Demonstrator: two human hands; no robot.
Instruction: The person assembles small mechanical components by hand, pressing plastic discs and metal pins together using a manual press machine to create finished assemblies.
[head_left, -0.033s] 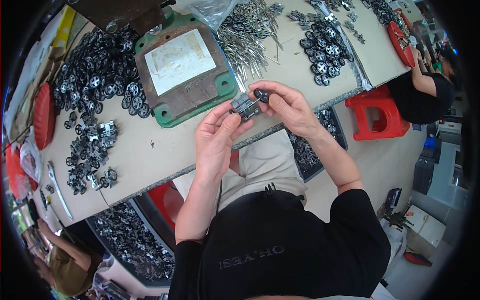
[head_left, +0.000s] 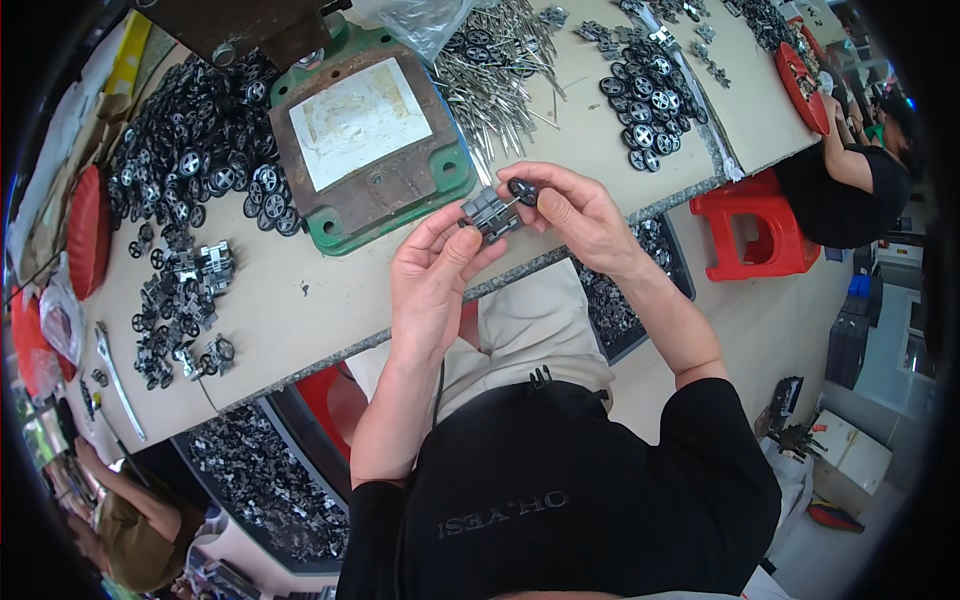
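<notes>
Grey part (head_left: 487, 215), pinched in the left hand (head_left: 436, 272), near the front edge of the bench (head_left: 290, 320); the right hand (head_left: 582, 220) holds a black wheel (head_left: 523, 191) just beside it. Beyond sit a machine (head_left: 390, 180), metal rods (head_left: 507, 78) and heaped wheels (head_left: 185, 135).

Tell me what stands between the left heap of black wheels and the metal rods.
The head view shows a green machine base with a white plate between them.

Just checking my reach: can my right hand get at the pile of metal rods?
Probably yes: the pile of metal rods lies just beyond your right hand and nothing visibly blocks the way, though it holds a black spoked wheel.
</notes>
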